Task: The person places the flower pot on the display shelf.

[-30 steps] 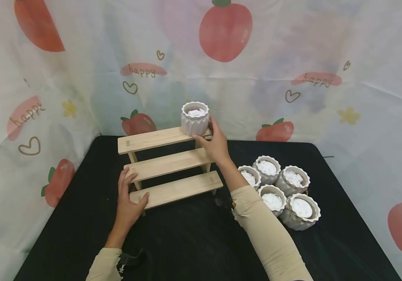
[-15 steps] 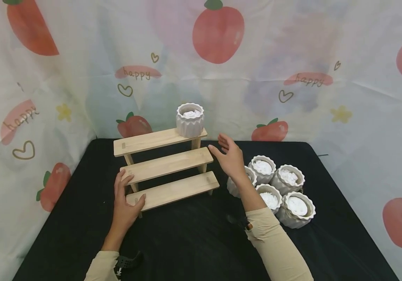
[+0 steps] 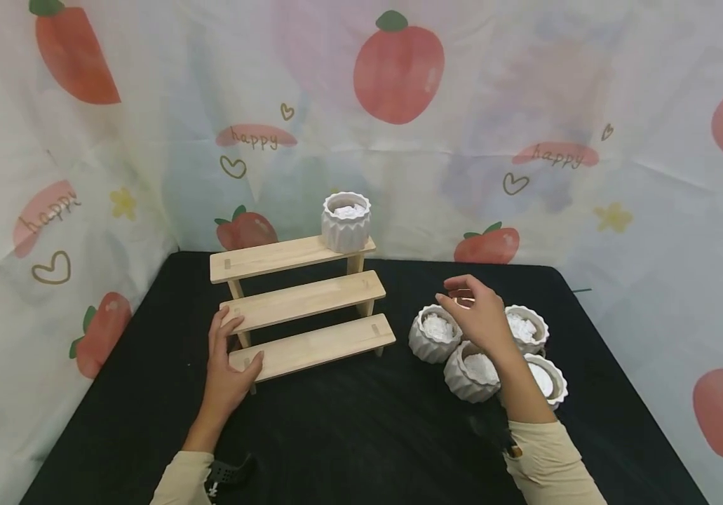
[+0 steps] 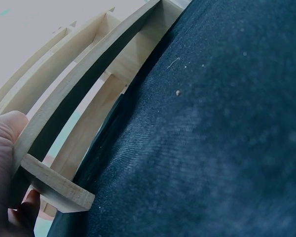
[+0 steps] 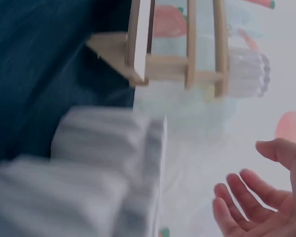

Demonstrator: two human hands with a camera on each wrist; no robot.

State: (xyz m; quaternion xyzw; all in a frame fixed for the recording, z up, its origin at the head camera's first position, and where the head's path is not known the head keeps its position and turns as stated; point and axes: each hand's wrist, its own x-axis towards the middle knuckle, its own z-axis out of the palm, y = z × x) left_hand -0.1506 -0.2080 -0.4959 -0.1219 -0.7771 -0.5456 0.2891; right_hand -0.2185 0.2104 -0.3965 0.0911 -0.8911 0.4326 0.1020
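We have our left hand (image 3: 225, 375) pinching the wooden stand (image 3: 269, 257) toward the table's (image 3: 348, 449) back-left corner, probably steadying it, one pot (image 3: 346, 233) on top, right hand (image 3: 482, 317), grip loosely spread, above the other pots (image 3: 470, 383) nearer the right edge.

Backdrop (image 3: 462, 84): pale, creased, hanging behind and along both sides
Prints (image 3: 486, 245): red fruit (image 3: 399, 76), yellow flowers (image 3: 613, 217), thin hearts (image 3: 233, 167), "happy" lettering (image 3: 257, 137)
Table (image 3: 336, 449): black-covered, far corners rounded
Mark at right (image 3: 582, 290): too small to make out from here
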